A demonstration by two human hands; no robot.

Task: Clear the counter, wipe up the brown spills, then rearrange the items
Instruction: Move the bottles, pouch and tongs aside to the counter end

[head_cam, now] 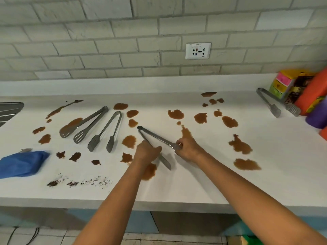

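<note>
Steel tongs (152, 135) lie spread open on the white counter (194, 183), hinge pointing away from me. My left hand (147, 152) grips the left arm of these tongs, whose tip sticks out below the hand. My right hand (187, 150) pinches the tip of the right arm. Several brown spills (176, 114) dot the counter all around. Two more tongs (85, 123) (108, 133) lie side by side to the left. A fourth pair of tongs (269, 103) rests at the far right. A crumpled blue cloth (23, 163) sits at the left front.
Colourful boxes and packets (299, 89) stand in the right back corner against the brick wall, with a purple item (316, 115) below them. A wall socket (198, 50) is above the counter. Dark crumbs (77, 183) lie near the front edge. A metal surface (8, 110) shows at the far left.
</note>
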